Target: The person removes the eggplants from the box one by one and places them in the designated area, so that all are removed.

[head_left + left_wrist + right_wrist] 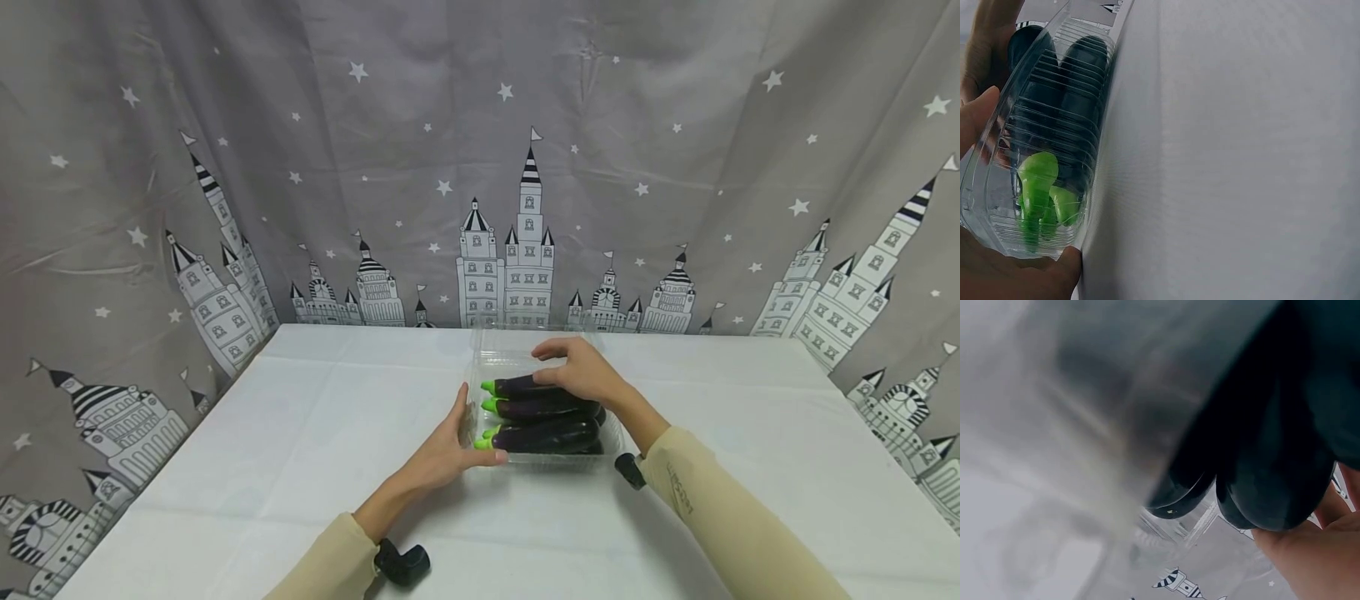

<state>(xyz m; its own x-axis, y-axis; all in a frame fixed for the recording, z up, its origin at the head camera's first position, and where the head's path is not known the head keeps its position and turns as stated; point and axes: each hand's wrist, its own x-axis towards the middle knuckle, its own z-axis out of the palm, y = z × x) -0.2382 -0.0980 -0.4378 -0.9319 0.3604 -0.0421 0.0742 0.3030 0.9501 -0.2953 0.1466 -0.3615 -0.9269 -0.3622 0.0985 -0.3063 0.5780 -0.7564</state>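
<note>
A clear plastic container [517, 459] holds several dark purple eggplants [550, 435] lying side by side, their bright green stems [1039, 175] pointing left. My left hand [442, 454] grips the container's front left corner, thumb along the front and fingers around the left end. Over the back of the container, my right hand [581, 368] rests on the rear eggplant [517, 386]; its thumb touches the top, and a gap shows between thumb and forefinger. In the right wrist view, eggplant ends [1275, 487] lie close against the right hand [1319, 562]; part of its fingers is hidden.
A white-covered table [300, 442] extends around the container. The container's clear lid [510, 340] stands open at the back. Behind the table hangs a grey curtain [405, 108] printed with castles and stars.
</note>
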